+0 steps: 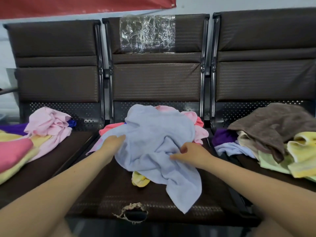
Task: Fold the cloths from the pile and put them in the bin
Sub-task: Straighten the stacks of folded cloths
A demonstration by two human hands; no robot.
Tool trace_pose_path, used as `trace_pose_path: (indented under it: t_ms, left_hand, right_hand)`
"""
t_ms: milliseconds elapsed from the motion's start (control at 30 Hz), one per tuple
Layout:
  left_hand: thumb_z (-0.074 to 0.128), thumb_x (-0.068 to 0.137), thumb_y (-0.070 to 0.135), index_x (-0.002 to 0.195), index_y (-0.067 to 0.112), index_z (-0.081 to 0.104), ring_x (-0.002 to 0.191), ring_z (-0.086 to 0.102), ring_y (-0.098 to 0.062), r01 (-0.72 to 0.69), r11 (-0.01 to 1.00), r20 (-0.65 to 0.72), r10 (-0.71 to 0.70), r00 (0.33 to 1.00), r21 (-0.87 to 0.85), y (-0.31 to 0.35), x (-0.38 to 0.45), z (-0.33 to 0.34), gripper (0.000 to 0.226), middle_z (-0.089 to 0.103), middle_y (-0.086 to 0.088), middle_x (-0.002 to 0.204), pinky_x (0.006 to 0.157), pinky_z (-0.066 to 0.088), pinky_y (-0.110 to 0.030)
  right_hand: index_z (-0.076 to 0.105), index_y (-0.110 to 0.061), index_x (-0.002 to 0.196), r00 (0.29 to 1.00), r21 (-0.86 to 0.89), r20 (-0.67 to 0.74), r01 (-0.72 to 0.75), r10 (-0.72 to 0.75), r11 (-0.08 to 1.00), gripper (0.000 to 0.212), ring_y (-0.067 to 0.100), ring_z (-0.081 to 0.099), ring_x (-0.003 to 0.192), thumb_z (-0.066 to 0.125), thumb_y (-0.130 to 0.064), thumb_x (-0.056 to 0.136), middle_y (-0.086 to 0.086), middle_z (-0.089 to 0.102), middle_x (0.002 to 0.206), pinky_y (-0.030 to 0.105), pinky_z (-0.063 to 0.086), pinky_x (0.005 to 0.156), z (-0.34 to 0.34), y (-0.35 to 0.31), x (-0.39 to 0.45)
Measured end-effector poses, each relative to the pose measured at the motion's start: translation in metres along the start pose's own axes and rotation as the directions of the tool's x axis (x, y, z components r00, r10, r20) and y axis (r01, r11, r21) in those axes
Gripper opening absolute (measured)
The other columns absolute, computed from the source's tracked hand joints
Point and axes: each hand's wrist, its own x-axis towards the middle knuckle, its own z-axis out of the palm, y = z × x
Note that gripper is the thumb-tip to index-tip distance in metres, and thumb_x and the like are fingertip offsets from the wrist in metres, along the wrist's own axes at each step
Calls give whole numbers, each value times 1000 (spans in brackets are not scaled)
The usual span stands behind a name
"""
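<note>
- The middle seat [106, 199] is covered at its centre and rear by a blue cloth [153, 139] heaped over pink cloths [200, 129]; bare seat is seen at the front left and front right.
- A yellow cloth [140, 180] is tucked under the blue cloth's near edge.
- The front edge is broken by a torn hole [135, 213].
- The left seat [56, 156] is crowded by a pink pile [49, 124] and stacked cloths [15, 154]; a bare strip is left along its right side.
- The right seat [248, 165] is mostly filled by a brown towel [275, 124] and a yellow pile [302, 153].
- Passage between seats is narrowed by armrest bars [203, 74].
- Behind, the way is closed by backrests [155, 81].
</note>
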Motion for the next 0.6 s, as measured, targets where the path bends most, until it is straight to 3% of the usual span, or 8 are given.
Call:
trace_pose_path:
  t_ms: [67, 167, 333, 400, 467, 500, 533, 600]
  left_hand:
    - [58, 92, 37, 120, 1, 55, 106, 59, -32, 67, 997, 13, -68, 998, 42, -10, 0, 3, 46, 61, -11, 113, 93, 49, -41]
    - [68, 81, 49, 125, 9, 51, 109, 58, -31, 174, 983, 72, -170, 983, -52, -18, -17, 1, 62, 58, -12, 122, 93, 50, -42]
    - [66, 85, 46, 119, 22, 52, 100, 57, -20, 198, 978, 223, -179, 958, -65, -38, -35, -13, 44, 59, -1, 117, 72, 49, -31]
    - [67, 85, 45, 108, 19, 54, 95, 57, -18, 123, 992, 167, -115, 979, -36, -42, -36, -14, 37, 58, 1, 108, 68, 50, -32]
    - [66, 86, 41, 79, 18, 49, 78, 53, -18, -73, 990, -3, 74, 997, 119, -44, -36, -13, 30, 51, -1, 84, 70, 48, -36]
    - [66, 86, 42, 73, 18, 43, 73, 52, -19, -143, 968, -57, 158, 986, 206, -43, -39, -11, 35, 48, 0, 78, 70, 48, -36]
    - [64, 86, 43, 72, 17, 44, 69, 53, -20, -183, 953, -63, 203, 977, 241, -39, -43, -9, 36, 50, 0, 75, 69, 48, -36]
    - [60, 88, 43, 73, 11, 57, 62, 54, -18, -172, 955, 81, 157, 984, 241, -33, -55, -2, 36, 58, -2, 71, 61, 50, -31]
  right_hand:
    - [41, -15, 66, 995, -122, 93, -21, 32, 992, 51, 10, 37, 56, 68, -56, 77, -1, 42, 65, 25, 26, 52, 1, 0, -4]
    - [42, -14, 65, 974, -105, 200, -84, 104, 991, 43, 9, 40, 56, 68, -43, 82, -1, 44, 65, 21, 30, 49, -1, 3, -4]
    - [51, -14, 68, 972, 368, 234, -68, -21, 928, 27, 14, 38, 69, 70, -26, 84, 3, 45, 69, 25, 29, 59, -12, 6, -2]
    - [55, -13, 71, 971, 605, 235, -104, -52, 789, 31, 16, 50, 76, 76, -33, 78, 3, 55, 74, 28, 39, 71, -17, 2, -2]
    - [63, -5, 100, 971, 820, 232, -167, -51, 548, 40, 22, 62, 104, 74, -36, 77, 7, 68, 107, 38, 44, 98, -24, -3, 1]
    - [61, -6, 116, 967, 877, 252, -208, -45, 434, 43, 26, 61, 113, 67, -33, 84, 9, 66, 119, 44, 42, 104, -28, -7, 0]
    - [57, -9, 126, 960, 908, 275, -242, -50, 341, 40, 28, 59, 117, 58, -29, 91, 10, 64, 125, 46, 42, 104, -33, -11, -2]
    - [55, -11, 129, 961, 942, 273, -256, -49, 216, 34, 28, 60, 116, 47, -24, 98, 11, 64, 125, 42, 46, 97, -42, -18, -6]
